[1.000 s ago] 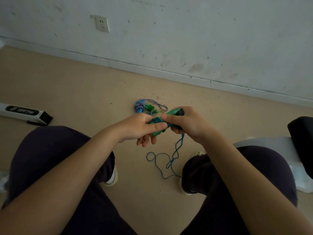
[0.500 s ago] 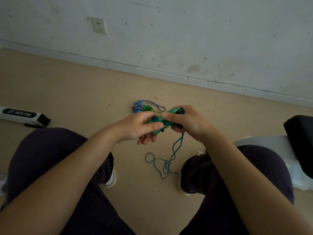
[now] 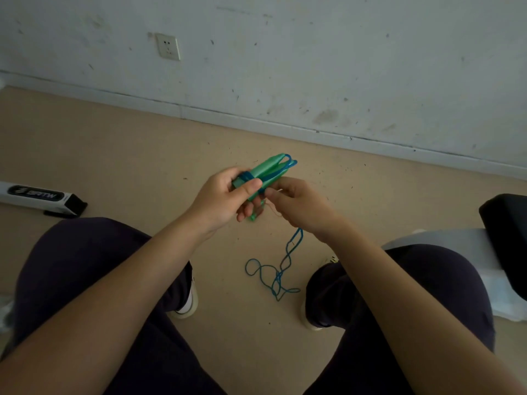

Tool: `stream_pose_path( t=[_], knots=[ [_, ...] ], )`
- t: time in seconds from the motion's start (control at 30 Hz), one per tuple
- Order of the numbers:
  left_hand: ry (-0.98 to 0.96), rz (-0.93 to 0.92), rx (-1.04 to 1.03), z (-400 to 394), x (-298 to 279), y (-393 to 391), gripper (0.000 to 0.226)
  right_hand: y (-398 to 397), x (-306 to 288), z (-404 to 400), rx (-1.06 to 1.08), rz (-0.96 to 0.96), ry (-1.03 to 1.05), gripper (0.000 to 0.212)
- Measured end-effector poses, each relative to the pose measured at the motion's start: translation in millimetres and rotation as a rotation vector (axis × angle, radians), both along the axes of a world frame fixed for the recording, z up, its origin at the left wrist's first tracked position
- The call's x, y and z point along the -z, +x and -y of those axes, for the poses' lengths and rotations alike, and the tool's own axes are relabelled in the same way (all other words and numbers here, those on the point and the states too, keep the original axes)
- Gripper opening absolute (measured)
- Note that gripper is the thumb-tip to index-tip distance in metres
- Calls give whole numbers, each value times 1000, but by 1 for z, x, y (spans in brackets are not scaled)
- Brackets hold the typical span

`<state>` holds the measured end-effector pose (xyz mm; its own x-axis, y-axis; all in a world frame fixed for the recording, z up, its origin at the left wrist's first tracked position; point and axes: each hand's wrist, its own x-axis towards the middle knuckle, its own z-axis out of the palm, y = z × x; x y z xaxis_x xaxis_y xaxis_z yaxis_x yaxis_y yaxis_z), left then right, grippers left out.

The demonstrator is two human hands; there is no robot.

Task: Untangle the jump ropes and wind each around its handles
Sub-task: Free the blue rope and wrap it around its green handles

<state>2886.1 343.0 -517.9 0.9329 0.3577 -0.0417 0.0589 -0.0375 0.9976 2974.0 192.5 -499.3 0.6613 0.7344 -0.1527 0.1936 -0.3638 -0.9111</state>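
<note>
Seen from above your lap, you sit facing a scuffed wall with the floor [image 3: 119, 155] between your knees; your left hand [image 3: 225, 199] grips the two green handles [image 3: 263, 172] together, thumb pressed across a band of blue rope already wound round them, their tapered tips pointing away toward the wall; your right hand [image 3: 296, 203] is curled just beside the handles' near end, pinching the rope [image 3: 278, 273] where it leaves the bundle; from there the rope drops to the floor and lies in loose, crossing loops between your shoes. The step looks like winding, with only a few turns on and much slack left; to do it well, keep the left thumb clamped on the last turn so nothing slips; let the right hand feed the rope under light tension, laying each turn snug beside the one before; the loops on the floor may snag, so lift and shake them free before they reach the handles. A white and black box [image 3: 42, 196] lies on the floor to your left.
</note>
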Motion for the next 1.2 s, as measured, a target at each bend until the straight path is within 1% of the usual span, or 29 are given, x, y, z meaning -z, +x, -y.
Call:
stream_pose_path(
  t=[0.13,0.27,0.33,0.5,0.63,0.7,0.77,0.87,0.93,0.97,1.03,1.1,1.13,1.2],
  knots=[
    [49,3,-11,0,1,3,19,-7,-8,3,-56,-20,30,26],
    [41,-14,91,1,-1,2,22,-11,-14,2,76,-69,54,37],
    [49,-10,125,1,-2,0,21,-12,-15,1,102,-42,47,40],
    [82,-8,78,7,-3,-1,22,-10,-14,-2,131,25,6,48],
    [48,-23,52,8,-2,1,20,-8,-12,-6,177,36,-14,54],
    [60,-47,63,6,-1,2,18,-7,-9,-5,174,50,-36,51],
    [98,-98,59,1,1,3,20,-5,-5,-1,106,33,-44,44],
    [202,-230,66,-13,8,4,20,0,-5,6,18,38,-27,33],
    [259,-320,164,-17,10,2,15,6,-7,9,5,86,32,29],
    [250,-342,238,-15,9,1,11,9,-6,10,10,148,52,28],
    [194,-352,386,-8,5,-2,6,14,-2,9,26,279,76,26],
    [182,-338,485,-1,-1,-3,10,17,5,7,34,381,72,21],
    [185,-324,509,1,-3,-3,13,17,9,6,38,406,72,19],
    [173,-295,507,2,-7,-3,16,13,11,3,63,344,80,22]
  ],
)
